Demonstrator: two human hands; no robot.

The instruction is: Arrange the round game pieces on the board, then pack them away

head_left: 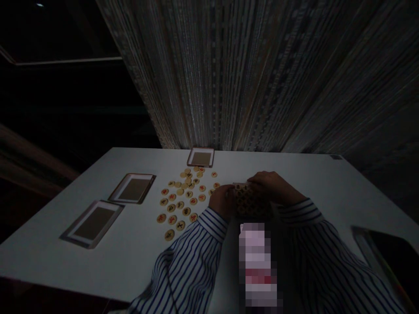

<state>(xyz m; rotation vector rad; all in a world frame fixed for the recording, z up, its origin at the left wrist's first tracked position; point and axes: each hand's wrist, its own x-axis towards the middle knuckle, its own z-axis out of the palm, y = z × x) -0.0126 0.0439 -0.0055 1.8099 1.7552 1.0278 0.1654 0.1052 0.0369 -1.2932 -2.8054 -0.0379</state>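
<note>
Between my hands is a closely packed group of round Chinese chess pieces (242, 201), set in rows. Shadow hides its right part, and whether a box or tray holds it I cannot tell. My left hand (222, 200) is closed against the left side of this group, thumb toward it. Curled over its far right side is my right hand (270, 187), its fingertips partly hidden. Many loose Chinese chess pieces (180, 205), with red or black characters or plain faces, lie scattered left of my left hand.
On the white table (137, 266) lie a flat frame-like case (93, 224) at the left, a similar case (133, 188) behind it and another case (200, 157) at the back edge. A dark flat object (386, 257) lies at right. A string curtain (229, 87) hangs behind. A blurred-out patch covers the near middle.
</note>
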